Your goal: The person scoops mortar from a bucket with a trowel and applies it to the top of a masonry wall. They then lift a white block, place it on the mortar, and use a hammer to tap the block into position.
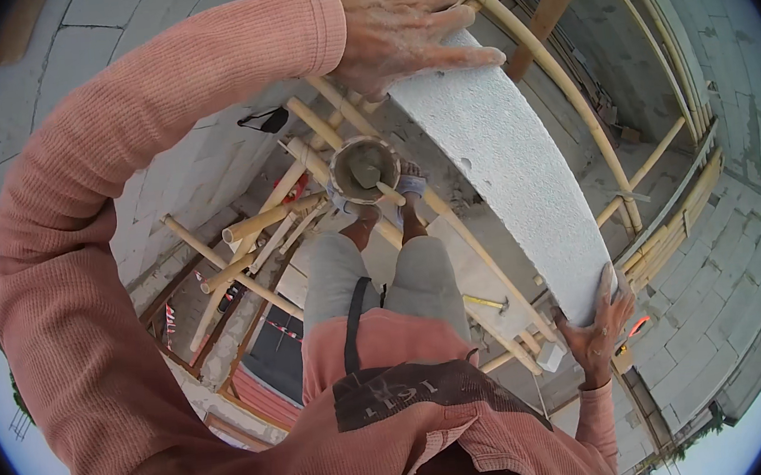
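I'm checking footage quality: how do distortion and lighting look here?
Head view: fisheye bends the pale block into a curve; black surrounds the round image; daylight looks soft, no strong glare on the pale block; sky, lower left, is pale.

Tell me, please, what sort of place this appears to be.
Probably a building site: bamboo scaffold poles, a bare block wall and the long pale block held by the left hand and right hand suggest it.

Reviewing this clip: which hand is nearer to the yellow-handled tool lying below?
Right. In the picture, the right hand, on the block's lower end, is just right of the tool; the left hand, on its upper end, is far above it.
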The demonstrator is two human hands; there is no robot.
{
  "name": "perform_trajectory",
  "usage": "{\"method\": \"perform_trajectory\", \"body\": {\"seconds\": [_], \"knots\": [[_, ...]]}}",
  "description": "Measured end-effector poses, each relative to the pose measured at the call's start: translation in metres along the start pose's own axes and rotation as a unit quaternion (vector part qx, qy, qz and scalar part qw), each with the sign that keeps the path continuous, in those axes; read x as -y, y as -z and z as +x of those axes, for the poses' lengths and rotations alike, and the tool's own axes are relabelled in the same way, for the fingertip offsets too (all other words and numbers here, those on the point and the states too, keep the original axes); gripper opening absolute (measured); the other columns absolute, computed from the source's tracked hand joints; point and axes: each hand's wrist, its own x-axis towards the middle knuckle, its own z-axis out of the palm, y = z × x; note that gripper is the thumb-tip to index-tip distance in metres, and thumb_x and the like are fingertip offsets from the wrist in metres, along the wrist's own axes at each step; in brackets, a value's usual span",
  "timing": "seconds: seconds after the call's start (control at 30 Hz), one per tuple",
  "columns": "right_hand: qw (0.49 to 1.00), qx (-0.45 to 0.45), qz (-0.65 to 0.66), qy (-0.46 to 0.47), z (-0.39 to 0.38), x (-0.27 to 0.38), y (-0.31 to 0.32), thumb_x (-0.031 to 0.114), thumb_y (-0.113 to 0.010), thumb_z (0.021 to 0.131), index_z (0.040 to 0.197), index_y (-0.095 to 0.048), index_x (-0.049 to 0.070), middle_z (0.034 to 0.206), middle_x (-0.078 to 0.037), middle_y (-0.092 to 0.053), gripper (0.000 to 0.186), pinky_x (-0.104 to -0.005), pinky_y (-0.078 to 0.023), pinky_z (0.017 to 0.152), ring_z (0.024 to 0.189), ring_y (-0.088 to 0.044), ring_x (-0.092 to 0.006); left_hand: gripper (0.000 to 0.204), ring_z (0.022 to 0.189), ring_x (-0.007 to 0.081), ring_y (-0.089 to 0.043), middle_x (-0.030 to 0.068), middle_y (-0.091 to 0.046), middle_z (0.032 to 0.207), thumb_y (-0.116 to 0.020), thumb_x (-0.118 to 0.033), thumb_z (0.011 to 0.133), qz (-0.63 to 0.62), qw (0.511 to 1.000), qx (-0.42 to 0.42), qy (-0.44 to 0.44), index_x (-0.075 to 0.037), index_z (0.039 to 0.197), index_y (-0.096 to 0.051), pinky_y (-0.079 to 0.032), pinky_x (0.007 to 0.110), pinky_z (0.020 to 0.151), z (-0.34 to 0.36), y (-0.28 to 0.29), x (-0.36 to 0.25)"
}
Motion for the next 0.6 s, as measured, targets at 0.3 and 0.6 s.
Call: {"method": "perform_trajectory", "body": {"seconds": [0.3, 0.6], "knots": [[0.996, -0.069, -0.010, 0.057, 0.119, -0.046, -0.084, 0.048, -0.087, 0.060, 0.149, -0.045, 0.018, 0.125, -0.017, -0.051, 0.104, -0.0484, -0.034, 0.098, 0.109, -0.049, -0.0343, 0.113, 0.123, 0.0275, -0.051, 0.0104, -0.054, 0.132, -0.090, -0.025, 0.058, -0.009, 0.999, 0.044, -0.002, -0.028, 0.153, -0.029, -0.033, 0.043, 0.116, 0.071, -0.120, 0.041], [0.990, -0.078, 0.041, 0.111, 0.180, -0.040, -0.147, 0.064, -0.080, 0.066, 0.148, -0.047, 0.022, 0.118, -0.015, -0.052, 0.098, -0.0475, -0.034, 0.095, 0.106, -0.049, -0.0308, 0.107, 0.125, 0.0327, -0.048, 0.0159, -0.052, 0.130, -0.086, -0.025, 0.059, -0.032, 0.990, 0.134, 0.026, -0.015, 0.151, -0.034, -0.035, 0.045, 0.110, 0.049, -0.164, 0.100]]}}
